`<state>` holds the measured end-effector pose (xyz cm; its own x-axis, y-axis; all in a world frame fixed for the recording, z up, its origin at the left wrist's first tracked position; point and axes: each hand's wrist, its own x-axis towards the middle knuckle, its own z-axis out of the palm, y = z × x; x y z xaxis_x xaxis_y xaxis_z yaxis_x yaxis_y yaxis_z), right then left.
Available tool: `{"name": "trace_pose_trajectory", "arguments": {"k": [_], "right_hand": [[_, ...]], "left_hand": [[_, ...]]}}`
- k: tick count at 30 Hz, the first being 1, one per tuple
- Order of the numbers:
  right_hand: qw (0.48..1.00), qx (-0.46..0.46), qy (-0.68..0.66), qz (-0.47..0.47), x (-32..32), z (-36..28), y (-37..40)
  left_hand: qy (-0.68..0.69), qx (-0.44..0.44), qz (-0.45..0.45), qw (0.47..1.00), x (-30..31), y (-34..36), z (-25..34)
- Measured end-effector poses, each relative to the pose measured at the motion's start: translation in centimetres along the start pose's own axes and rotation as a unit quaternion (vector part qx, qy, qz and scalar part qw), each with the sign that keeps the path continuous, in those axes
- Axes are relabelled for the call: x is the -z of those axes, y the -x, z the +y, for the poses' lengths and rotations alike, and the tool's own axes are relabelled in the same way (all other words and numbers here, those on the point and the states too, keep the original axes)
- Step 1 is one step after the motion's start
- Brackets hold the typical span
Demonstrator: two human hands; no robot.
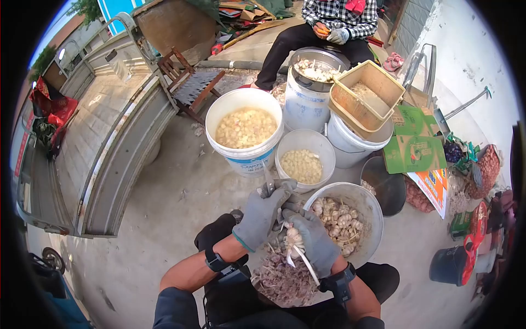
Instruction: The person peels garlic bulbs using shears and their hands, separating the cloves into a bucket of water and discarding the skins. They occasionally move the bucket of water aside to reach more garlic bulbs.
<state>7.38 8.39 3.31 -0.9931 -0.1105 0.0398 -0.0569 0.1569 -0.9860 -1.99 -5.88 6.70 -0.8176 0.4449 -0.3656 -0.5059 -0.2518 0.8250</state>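
Note:
My left hand [259, 215], in a grey glove, is closed around a small knife [268, 180] whose blade points up and away from me. Close beside it, my gloved right hand [313, 237] grips a garlic bulb [294, 239] with a pale strip of stem or skin hanging down. The fingertips of both hands meet or overlap, so what lies between them is hidden. Below the hands is a heap of garlic skins [285, 277]. A white bucket of whole garlic bulbs [374, 233] stands right of my right hand. Beyond the hands, a smaller bucket [327, 147] holds peeled cloves.
A larger white bucket [211, 131] has peeled cloves in liquid. Behind stand a bucket with a metal basin [300, 77] and a yellow plastic crate [350, 112]. Another person [337, 22] sits opposite. A cart [118, 181] and wooden chair [189, 90] are at left, green cardboard [413, 153] at right.

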Motion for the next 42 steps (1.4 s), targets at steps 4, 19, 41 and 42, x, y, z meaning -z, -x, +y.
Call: {"name": "trace_pose_trajectory", "arguments": {"k": [4,19,41,42], "right_hand": [[0.901,-0.288,-0.322,0.044,1.8,-2.0,2.2],[0.891,-0.237,-0.365,0.128,9.1,3.6,10.0],[0.947,-0.109,0.146,0.266,11.2,5.1,7.3],[0.947,-0.115,0.145,0.262,11.0,5.4,7.3]], "left_hand": [[-0.056,0.014,0.003,0.998,-2.4,0.6,-2.6],[-0.173,0.114,0.003,0.978,-3.6,-4.1,-10.9],[-0.473,-0.089,-0.198,0.854,-11.1,-6.3,-7.4],[-0.508,-0.077,-0.201,0.834,-10.9,-6.1,-7.3]]}}
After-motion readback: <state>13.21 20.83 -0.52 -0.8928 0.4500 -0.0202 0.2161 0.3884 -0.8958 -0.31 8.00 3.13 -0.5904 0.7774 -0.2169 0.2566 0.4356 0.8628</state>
